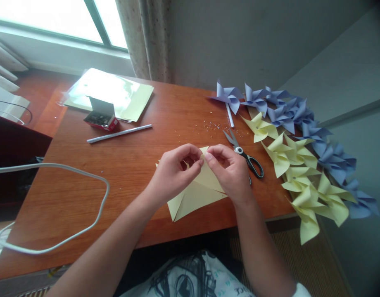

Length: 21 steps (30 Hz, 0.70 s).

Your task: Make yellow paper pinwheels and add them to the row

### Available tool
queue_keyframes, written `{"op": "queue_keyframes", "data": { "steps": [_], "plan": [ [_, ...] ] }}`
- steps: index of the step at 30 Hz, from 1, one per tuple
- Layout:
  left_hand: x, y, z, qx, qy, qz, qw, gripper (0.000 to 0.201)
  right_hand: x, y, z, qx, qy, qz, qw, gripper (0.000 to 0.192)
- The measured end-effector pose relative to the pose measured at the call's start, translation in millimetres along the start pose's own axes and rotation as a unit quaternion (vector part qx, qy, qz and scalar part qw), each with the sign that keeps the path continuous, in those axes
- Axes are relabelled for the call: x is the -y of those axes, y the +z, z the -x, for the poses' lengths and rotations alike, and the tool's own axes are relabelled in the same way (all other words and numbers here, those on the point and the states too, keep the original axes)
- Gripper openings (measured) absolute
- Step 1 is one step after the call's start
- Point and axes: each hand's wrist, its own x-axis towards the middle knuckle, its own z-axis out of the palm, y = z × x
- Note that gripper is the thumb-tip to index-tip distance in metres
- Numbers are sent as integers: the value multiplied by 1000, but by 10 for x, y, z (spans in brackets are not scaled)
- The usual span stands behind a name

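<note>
Head view: hands point(202, 169) mid-table, scissors point(245, 154) adjacent

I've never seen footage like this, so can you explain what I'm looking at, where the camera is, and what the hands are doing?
The camera sits on a person's head, looking down at a wooden table. Their left hand and right hand pinch a yellow paper that lies folded on the table. Scissors lie just beyond the right hand. Further right are finished yellow pinwheels and blue pinwheels. Further back lie a stick, a small box and a white cable.
</note>
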Motion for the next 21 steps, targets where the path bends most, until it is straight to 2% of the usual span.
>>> {"op": "queue_keyframes", "data": {
  "steps": [8, 15, 21],
  "plan": [
    [-50, -11, -2, -38, -2, 15, 999, 14, 3, -21, 2, 9, -7, 29, 1000, 10],
    [-42, -2, -6, -50, 19, -20, 998, 12, 31, -22, 22, 12, -26, 38, 999, 6],
    [-46, 7, -3, -64, 42, -64, 995, 9, 49, -22, 21, 7, -49, 89, 995, 4]
  ]
}}
